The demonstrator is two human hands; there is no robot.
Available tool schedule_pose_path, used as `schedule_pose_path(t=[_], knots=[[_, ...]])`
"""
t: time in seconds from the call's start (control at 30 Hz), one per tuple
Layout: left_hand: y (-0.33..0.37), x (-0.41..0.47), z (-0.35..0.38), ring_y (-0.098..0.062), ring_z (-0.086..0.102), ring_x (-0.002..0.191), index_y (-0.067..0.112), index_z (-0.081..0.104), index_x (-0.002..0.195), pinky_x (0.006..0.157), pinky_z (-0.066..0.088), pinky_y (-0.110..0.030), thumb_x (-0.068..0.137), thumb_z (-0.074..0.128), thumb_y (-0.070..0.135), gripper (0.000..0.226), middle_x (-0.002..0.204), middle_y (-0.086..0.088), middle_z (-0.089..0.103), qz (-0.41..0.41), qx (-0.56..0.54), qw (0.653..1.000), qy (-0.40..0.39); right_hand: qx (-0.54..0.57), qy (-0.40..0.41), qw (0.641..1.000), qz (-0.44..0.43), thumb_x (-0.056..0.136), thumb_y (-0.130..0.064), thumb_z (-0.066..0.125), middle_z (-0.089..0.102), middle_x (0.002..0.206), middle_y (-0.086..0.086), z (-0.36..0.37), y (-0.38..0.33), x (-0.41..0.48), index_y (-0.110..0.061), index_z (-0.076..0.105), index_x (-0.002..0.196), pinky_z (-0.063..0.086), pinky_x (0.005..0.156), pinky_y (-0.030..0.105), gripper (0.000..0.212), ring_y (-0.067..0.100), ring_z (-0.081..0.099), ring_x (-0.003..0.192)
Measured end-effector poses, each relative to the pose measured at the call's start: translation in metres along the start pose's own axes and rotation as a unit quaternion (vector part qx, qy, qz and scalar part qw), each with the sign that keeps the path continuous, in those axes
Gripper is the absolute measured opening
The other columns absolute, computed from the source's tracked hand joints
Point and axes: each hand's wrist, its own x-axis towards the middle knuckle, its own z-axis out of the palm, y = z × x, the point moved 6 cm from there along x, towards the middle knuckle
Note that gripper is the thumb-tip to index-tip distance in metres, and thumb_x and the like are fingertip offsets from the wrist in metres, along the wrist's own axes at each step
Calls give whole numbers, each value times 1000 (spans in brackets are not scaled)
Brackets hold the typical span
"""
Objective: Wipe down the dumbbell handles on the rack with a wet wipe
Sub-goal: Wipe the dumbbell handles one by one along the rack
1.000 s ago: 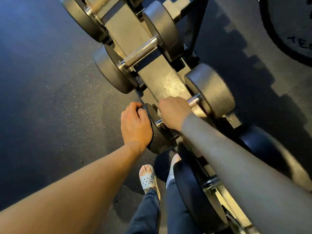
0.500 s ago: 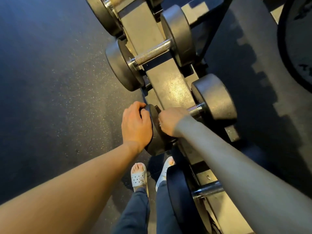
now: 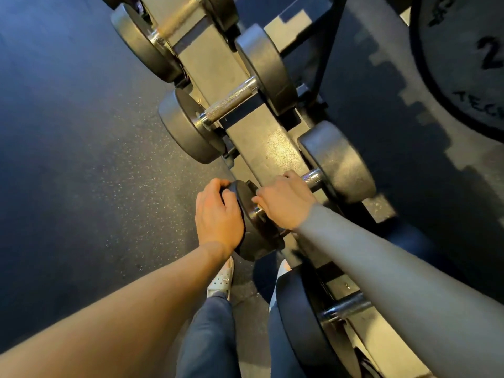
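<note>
A dark dumbbell (image 3: 338, 162) lies across the grey rack (image 3: 261, 148) at mid-frame. My right hand (image 3: 285, 203) is curled round its metal handle (image 3: 312, 177), covering most of it; no wipe shows under the fingers. My left hand (image 3: 216, 214) grips the rim of that dumbbell's near weight head (image 3: 256, 222). Above it sits another dumbbell with a bare knurled handle (image 3: 231, 102). A third dumbbell (image 3: 152, 42) lies at the top, and a larger one (image 3: 313, 323) below my right forearm.
Dark speckled rubber floor (image 3: 81, 159) stretches to the left. A big weight plate (image 3: 463, 64) with raised lettering lies at the top right. My legs and a white sandal (image 3: 222, 279) stand close to the rack's lower end.
My right hand has slid along the handle toward the far weight head. The view has shifted, with the rack and dumbbells sitting lower and more to the right. My left hand stays on the near head.
</note>
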Motion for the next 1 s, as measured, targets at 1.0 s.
schedule_pose_path(t=[1.0], knots=[[107,28,45,-20,57,68,9,65,82,69,50,-31,94,62,6,13,78,-10,64,191,-27,911,-365,590,405,506,481,103,-22,55,75,93,-6,-7,11,-148,-27,74,103,57,84,28,20,5,70,88]])
